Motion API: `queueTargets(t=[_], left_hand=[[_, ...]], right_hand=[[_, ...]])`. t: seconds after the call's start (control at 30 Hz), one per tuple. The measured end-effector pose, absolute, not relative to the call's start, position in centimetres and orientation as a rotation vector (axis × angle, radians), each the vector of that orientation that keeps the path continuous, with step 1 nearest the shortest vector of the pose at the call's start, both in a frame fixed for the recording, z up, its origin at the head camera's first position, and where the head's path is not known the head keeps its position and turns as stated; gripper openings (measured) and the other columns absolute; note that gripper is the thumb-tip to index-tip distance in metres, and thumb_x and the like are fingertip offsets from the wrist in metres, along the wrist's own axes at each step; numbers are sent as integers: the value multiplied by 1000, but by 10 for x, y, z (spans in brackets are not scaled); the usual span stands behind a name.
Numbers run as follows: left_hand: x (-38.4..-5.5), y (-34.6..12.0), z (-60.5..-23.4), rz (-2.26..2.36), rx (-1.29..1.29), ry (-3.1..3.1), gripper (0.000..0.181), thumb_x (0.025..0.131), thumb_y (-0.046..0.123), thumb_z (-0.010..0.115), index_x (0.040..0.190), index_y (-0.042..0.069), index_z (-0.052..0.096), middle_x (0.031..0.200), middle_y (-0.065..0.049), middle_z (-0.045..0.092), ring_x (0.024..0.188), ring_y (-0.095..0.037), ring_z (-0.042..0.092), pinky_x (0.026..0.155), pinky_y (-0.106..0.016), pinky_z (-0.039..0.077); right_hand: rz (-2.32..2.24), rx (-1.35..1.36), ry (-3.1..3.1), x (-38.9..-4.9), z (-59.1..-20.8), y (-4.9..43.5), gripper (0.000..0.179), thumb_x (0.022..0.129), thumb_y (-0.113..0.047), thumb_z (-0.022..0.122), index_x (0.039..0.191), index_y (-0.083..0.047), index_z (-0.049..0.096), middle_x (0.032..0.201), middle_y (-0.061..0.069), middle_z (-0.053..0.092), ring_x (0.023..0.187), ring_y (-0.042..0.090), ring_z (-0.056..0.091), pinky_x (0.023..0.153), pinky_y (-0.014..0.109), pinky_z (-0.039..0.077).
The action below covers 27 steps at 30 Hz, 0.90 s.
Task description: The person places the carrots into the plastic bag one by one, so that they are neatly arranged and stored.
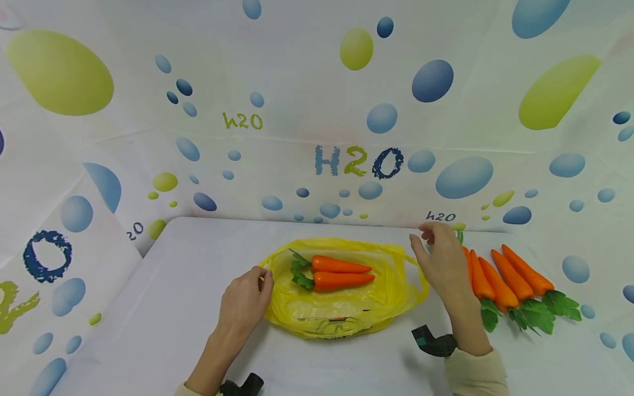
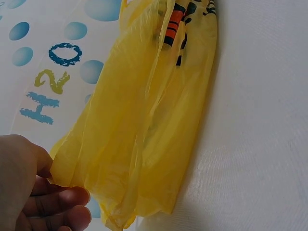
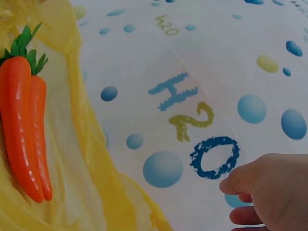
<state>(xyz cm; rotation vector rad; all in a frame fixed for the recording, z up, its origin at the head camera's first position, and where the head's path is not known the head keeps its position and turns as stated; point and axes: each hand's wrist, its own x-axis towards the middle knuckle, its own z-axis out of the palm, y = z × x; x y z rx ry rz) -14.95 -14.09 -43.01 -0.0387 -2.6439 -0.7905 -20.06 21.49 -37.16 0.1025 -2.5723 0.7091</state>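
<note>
A yellow plastic bag [image 1: 342, 316] lies spread on the white table, its mouth facing up. Two orange carrots [image 1: 342, 281] with green leafy tops rest side by side in it, leaves to the left. My left hand [image 1: 246, 297] pinches the bag's left edge between thumb and fingers; the left wrist view shows the thin plastic [image 2: 120, 120] running from that grip. Above the bag's right handle hovers my right hand [image 1: 438, 258], fingers loosely bent and thumb apart, with nothing held. In the right wrist view this hand [image 3: 272, 192] is apart from the bag.
Several more carrots [image 1: 515, 275] with leaves toward me lie at the table's right, partly behind my right forearm. A patterned sheet [image 1: 297, 66] with blue and green spots hangs behind the white table [image 1: 163, 308]. Each wrist wears a dark camera.
</note>
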Motion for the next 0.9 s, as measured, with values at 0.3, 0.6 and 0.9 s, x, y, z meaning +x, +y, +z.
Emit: queueTargets(t=[0.3,0.6,0.9], left_hand=[[-150,-141,-430,-796,-50,-2644,20,97,17,60,93,0,69,66,-4,60,51,-11,45,49,-22,40],[-148,-140,-431,-800,-29,-2672,20,98,18,59,93,1,68,65,-4,58,51,-11,44,49,-21,39],[-147,-140,-429,-806,-35,-2666,20,98,18,59,94,1,68,65,-3,58,51,-10,44,48,-21,39]], right_hand=[[733,-32,-2558,-204,-370,236,38,97,-23,63,125,2,56,112,20,57,99,35,53,87,50,50],[798,-137,-2615,-204,-372,252,47,99,-31,57,133,1,52,120,22,56,106,37,53,92,55,49],[837,-232,-2668,-207,-375,262,52,100,-35,54,138,1,49,123,24,54,106,38,51,94,56,48]])
